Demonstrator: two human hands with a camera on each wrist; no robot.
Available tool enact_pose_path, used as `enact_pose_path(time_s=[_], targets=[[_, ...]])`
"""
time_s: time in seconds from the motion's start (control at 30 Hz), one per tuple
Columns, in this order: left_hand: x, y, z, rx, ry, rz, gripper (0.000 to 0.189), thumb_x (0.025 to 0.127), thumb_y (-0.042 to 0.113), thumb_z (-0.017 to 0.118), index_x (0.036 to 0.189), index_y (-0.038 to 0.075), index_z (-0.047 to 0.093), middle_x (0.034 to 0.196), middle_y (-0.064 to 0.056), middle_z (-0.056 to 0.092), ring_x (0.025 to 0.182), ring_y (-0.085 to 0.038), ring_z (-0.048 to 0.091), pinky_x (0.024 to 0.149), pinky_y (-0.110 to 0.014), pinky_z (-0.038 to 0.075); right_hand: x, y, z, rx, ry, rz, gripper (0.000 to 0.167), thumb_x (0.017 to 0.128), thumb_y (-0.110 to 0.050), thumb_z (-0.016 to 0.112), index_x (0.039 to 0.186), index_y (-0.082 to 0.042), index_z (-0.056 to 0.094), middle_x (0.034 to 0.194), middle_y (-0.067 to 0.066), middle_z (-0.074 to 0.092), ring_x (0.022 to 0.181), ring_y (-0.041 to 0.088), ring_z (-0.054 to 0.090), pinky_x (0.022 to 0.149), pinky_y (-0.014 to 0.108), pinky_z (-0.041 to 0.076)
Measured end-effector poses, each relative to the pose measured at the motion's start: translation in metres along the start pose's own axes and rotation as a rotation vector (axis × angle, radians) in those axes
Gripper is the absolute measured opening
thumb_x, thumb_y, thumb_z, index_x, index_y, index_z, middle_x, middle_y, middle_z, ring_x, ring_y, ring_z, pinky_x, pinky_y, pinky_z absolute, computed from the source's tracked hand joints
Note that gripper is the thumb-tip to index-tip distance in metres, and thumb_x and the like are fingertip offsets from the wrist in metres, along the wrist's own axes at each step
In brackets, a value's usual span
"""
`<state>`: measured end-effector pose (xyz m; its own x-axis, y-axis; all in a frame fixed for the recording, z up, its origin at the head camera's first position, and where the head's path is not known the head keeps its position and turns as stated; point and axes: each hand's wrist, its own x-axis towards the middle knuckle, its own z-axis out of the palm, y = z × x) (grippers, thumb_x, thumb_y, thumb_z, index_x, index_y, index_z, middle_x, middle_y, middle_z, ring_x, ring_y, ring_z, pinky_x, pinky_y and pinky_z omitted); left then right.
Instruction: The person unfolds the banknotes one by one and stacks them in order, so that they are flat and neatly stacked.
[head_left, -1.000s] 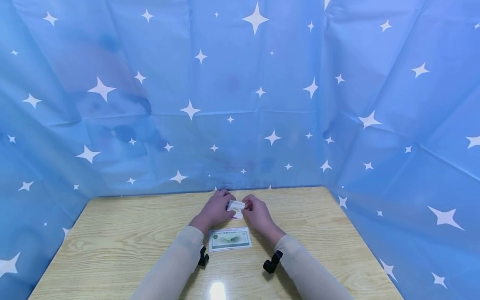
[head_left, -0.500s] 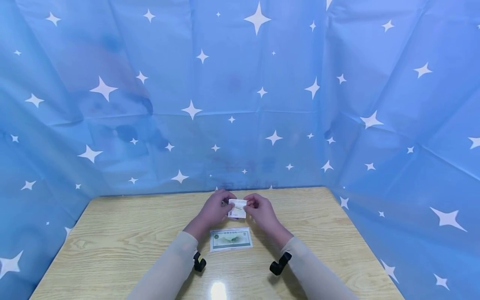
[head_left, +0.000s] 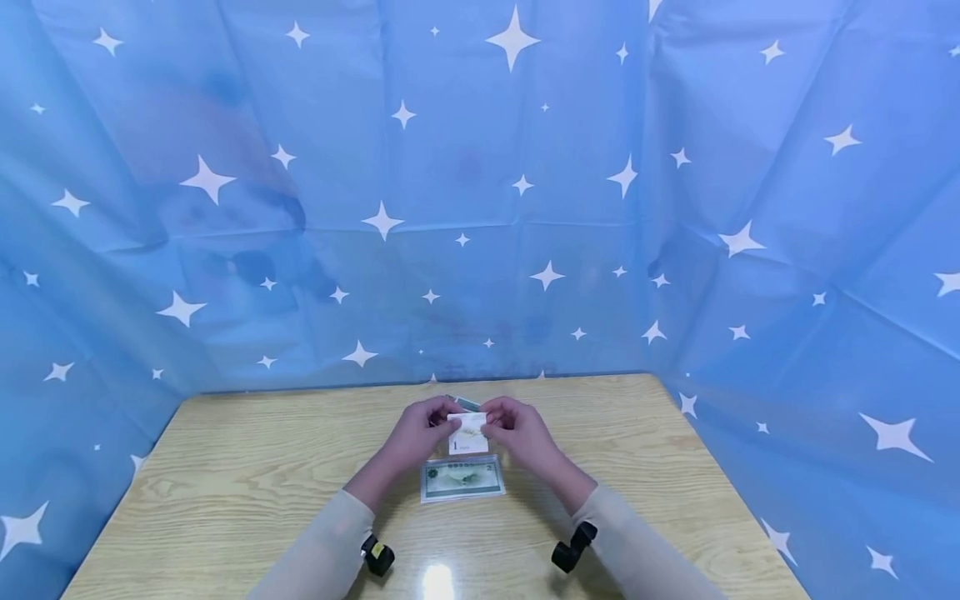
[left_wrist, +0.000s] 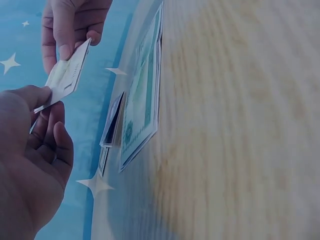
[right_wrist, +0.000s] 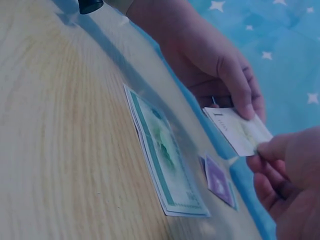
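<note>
Between both hands is a small white banknote marked "1" [head_left: 468,434], lifted off the table. My left hand [head_left: 414,435] pinches its left side between thumb and fingers. My right hand [head_left: 525,437] pinches the right side in the same way. Just below it on the table lies a larger green banknote [head_left: 462,480], which looks like a stack of several sheets in the left wrist view. A small purple note [right_wrist: 219,181] lies beyond the green one. Part of another small greenish note [head_left: 467,403] shows behind the hands.
The notes lie on a light wood-grain table [head_left: 262,483]. A blue curtain with white stars [head_left: 465,192] hangs along the table's far edge and right side. Black wrist cameras [head_left: 573,547] sit near both sleeves.
Both hands have drawn the white note towards the person, and its face with the "1" now shows more fully. The greenish note behind has come into sight.
</note>
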<state>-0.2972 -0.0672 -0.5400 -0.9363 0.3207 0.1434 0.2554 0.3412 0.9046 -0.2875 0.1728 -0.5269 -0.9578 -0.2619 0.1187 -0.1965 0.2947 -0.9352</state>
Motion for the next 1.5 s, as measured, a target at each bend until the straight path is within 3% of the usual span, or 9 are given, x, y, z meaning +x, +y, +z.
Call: enact_pose_path(time_s=[0.57, 1.3, 1.5], targets=[[-0.032, 0.016, -0.004, -0.101, -0.019, -0.019, 0.009, 0.109, 0.017, 0.074, 0.115, 0.014, 0.079, 0.095, -0.004, 0.069, 0.083, -0.021, 0.058, 0.067, -0.027, 0.049, -0.025, -0.016, 0.003, -0.008, -0.060, 0.016, 0.024, 0.101, -0.002, 0.078, 0.125, -0.007, 0.075, 0.101, 0.007, 0.071, 0.089, 0.021, 0.066, 0.072, 0.023, 0.054], [-0.039, 0.014, -0.004, -0.084, 0.010, -0.024, 0.007, 0.105, 0.014, 0.079, 0.111, 0.015, 0.081, 0.084, -0.002, 0.068, 0.075, -0.018, 0.058, 0.064, -0.026, 0.049, -0.030, -0.016, 0.007, -0.034, -0.081, -0.006, 0.026, 0.102, -0.002, 0.078, 0.128, -0.004, 0.075, 0.101, 0.005, 0.071, 0.089, 0.020, 0.067, 0.072, 0.023, 0.054], [-0.040, 0.013, -0.004, -0.094, 0.020, -0.030, 0.007, 0.105, 0.014, 0.079, 0.111, 0.015, 0.081, 0.088, -0.002, 0.071, 0.076, -0.018, 0.059, 0.065, -0.026, 0.051, -0.032, -0.019, 0.007, -0.038, -0.083, -0.003, 0.026, 0.102, -0.002, 0.078, 0.128, -0.007, 0.075, 0.101, 0.005, 0.071, 0.089, 0.021, 0.067, 0.072, 0.023, 0.053]])
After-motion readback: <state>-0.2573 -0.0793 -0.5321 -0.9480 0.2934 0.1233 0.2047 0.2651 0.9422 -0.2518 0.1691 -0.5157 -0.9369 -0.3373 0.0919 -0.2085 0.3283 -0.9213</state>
